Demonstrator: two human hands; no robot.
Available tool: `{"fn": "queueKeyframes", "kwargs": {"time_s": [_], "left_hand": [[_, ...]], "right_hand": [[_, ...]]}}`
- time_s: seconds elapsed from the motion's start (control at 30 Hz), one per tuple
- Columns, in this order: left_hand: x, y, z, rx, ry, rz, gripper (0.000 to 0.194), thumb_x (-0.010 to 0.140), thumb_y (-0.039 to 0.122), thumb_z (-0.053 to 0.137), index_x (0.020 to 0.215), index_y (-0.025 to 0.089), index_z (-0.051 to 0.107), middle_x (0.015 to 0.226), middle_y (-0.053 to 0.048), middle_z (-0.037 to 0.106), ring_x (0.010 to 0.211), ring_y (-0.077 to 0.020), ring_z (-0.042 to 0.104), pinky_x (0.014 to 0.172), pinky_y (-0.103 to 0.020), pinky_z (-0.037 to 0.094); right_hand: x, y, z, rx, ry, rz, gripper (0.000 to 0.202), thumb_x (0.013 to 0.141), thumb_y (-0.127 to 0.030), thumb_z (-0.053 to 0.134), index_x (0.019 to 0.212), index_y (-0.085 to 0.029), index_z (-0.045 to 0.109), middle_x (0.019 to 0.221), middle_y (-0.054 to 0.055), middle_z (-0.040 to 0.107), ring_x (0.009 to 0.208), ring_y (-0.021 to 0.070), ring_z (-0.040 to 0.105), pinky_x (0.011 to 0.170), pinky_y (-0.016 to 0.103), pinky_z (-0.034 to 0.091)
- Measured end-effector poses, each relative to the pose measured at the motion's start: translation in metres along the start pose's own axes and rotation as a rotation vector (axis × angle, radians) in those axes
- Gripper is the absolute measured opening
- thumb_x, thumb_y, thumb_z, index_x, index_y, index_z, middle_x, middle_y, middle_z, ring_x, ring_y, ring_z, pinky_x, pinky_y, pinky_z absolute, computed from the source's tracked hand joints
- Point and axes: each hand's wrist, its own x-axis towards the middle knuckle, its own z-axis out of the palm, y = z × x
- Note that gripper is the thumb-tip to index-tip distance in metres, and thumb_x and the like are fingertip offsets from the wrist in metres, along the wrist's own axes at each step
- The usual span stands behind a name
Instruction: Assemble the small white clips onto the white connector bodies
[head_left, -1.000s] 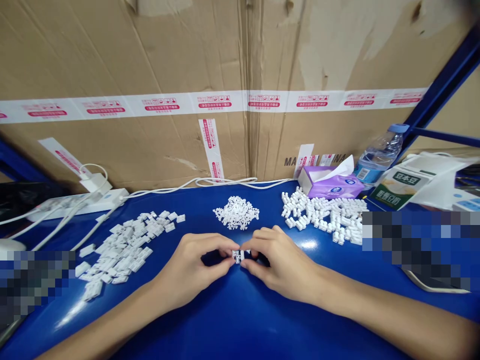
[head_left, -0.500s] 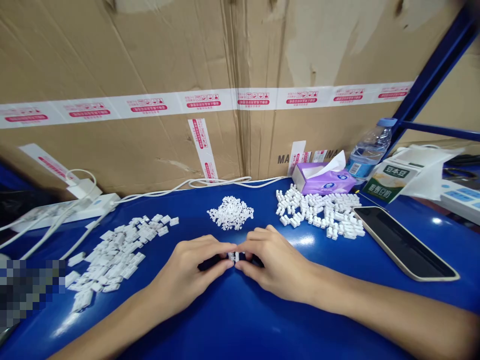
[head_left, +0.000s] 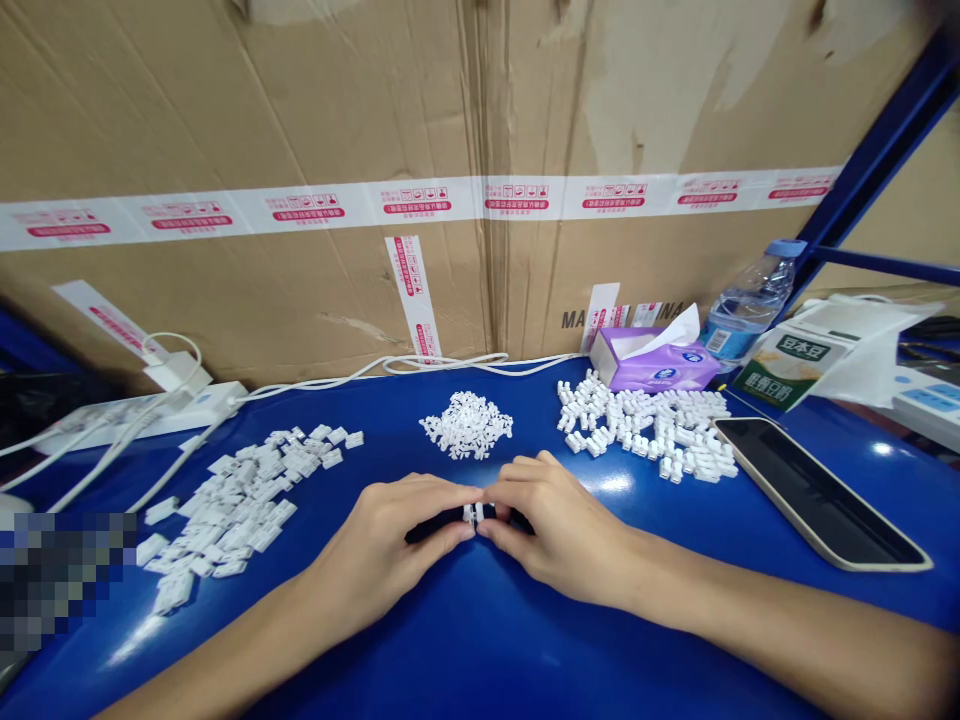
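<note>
Between my two hands, just above the blue table (head_left: 480, 640), is a small white plastic connector (head_left: 473, 514). My left hand (head_left: 405, 525) pinches its left side with thumb and forefinger. From the right, my right hand (head_left: 544, 515) pinches it the same way, and the fingertips of both hands nearly meet over it. Its finer details are too small to make out. Behind the hands lies a heap of tiny white pieces (head_left: 466, 424). A spread of white rectangular blocks (head_left: 232, 500) lies at the left. More white connectors (head_left: 649, 425) lie in a group at the right.
At the right are a phone (head_left: 821, 495), a purple tissue box (head_left: 660, 360), a water bottle (head_left: 754, 300) and a green-and-white carton (head_left: 787, 360). A white power strip (head_left: 214, 403) with cables stands at the back left. Large cardboard (head_left: 337, 280) walls off the table's far edge.
The whole view has shifted slightly, so things appear a little further right. Both hands keep their pinch on the connector, which looks slightly turned, with a gap showing in its middle.
</note>
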Motion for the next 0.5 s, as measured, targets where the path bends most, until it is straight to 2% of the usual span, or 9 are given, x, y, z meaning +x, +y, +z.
{"fn": "queueKeyframes", "kwargs": {"time_s": [0.13, 0.33, 0.5], "left_hand": [[0.0001, 0.0019, 0.0003, 0.010, 0.003, -0.058, 0.030, 0.090, 0.015, 0.072, 0.119, 0.024, 0.072, 0.115, -0.005, 0.077, 0.101, -0.0205, 0.074, 0.090, -0.033, 0.061], [0.0009, 0.0031, -0.0010, -0.037, 0.010, -0.138, 0.024, 0.096, 0.012, 0.060, 0.111, 0.023, 0.074, 0.104, -0.003, 0.076, 0.093, -0.0168, 0.072, 0.084, -0.028, 0.059], [0.0027, -0.0010, -0.0086, 0.049, -0.089, -0.180, 0.028, 0.096, 0.015, 0.060, 0.120, 0.024, 0.071, 0.114, -0.004, 0.073, 0.104, -0.0195, 0.069, 0.092, -0.033, 0.056]], "right_hand": [[0.0001, -0.0012, -0.0013, 0.001, -0.009, -0.003, 0.006, 0.094, -0.019, 0.065, 0.092, -0.020, 0.070, 0.082, -0.001, 0.066, 0.079, 0.0156, 0.056, 0.073, 0.033, 0.028], [-0.0005, -0.0012, -0.0011, 0.002, -0.013, -0.001, 0.006, 0.095, -0.021, 0.065, 0.093, -0.021, 0.071, 0.083, -0.001, 0.067, 0.081, 0.0158, 0.057, 0.074, 0.033, 0.028], [-0.0002, -0.0001, -0.0005, 0.002, -0.005, -0.007, 0.006, 0.095, -0.021, 0.065, 0.095, -0.021, 0.071, 0.084, -0.001, 0.068, 0.081, 0.0156, 0.057, 0.074, 0.033, 0.028]]}}
